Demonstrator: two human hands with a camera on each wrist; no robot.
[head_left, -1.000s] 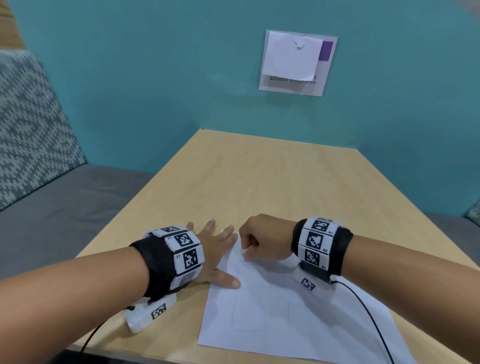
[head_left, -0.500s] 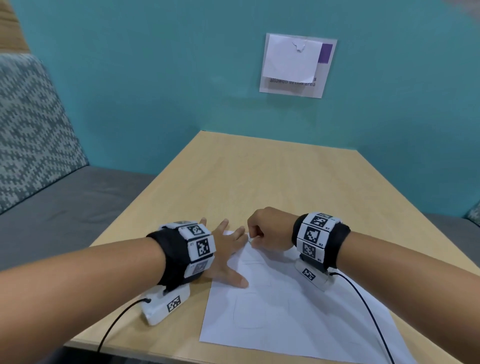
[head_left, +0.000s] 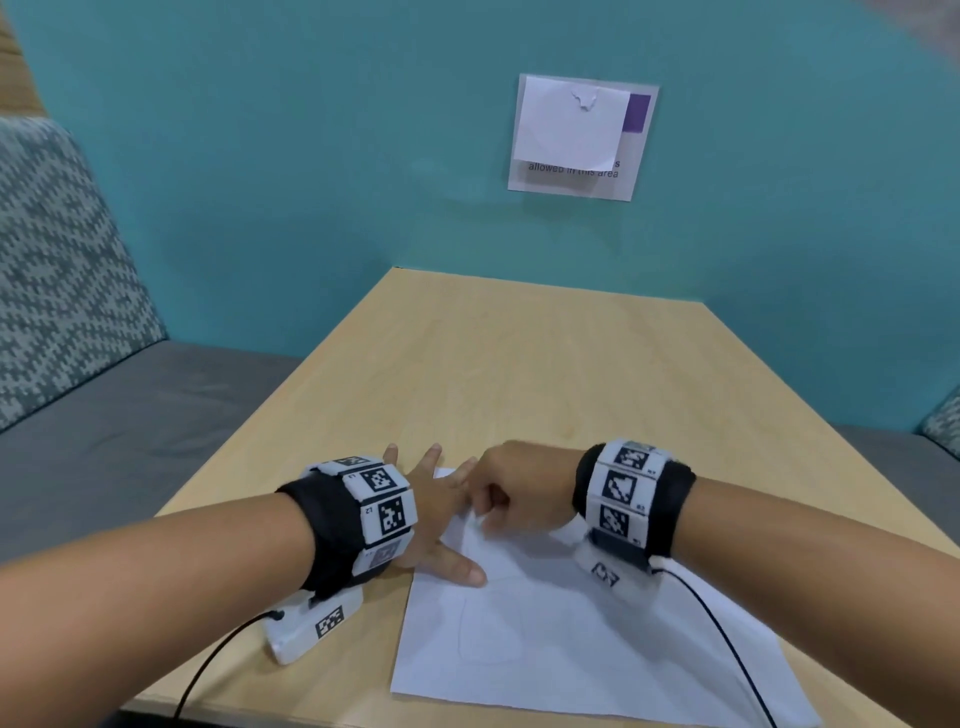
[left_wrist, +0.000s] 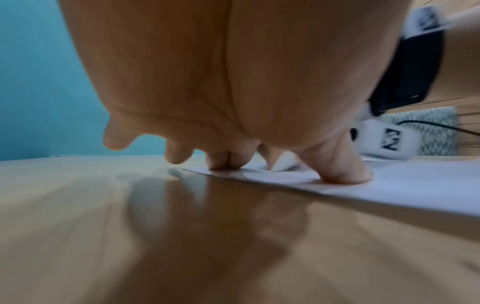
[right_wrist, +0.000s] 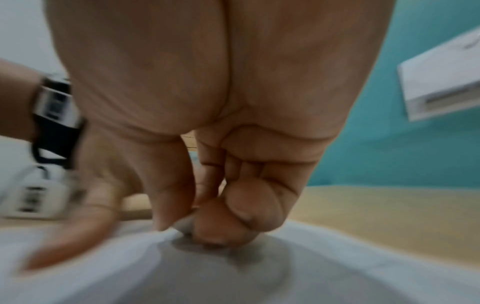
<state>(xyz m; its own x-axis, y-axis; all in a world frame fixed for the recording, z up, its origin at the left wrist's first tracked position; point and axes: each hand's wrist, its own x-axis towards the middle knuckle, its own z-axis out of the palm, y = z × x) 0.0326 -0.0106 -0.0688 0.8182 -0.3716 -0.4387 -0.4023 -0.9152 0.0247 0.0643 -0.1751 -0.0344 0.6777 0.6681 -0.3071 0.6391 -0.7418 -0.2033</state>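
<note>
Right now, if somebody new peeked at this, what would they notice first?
Probably the two hands on the white paper at the near end of the wooden table: the left hand presses it flat, and the right hand pinches it near its far corner. Next come the black-and-white wristbands, then the sign on the teal wall.

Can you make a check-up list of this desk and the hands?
Surface: light wooden table.
Job's things: sheet of paper near the front edge, faint outlines on it.
Clutter: nothing seen.
Grippers: left hand spread, pressing the paper's left edge; right hand curled, pinching the paper near its far corner.
Cables: right cable crosses the paper; left cable runs off the front edge.
Surroundings: teal wall with a sign; patterned cushion, grey bench.
</note>
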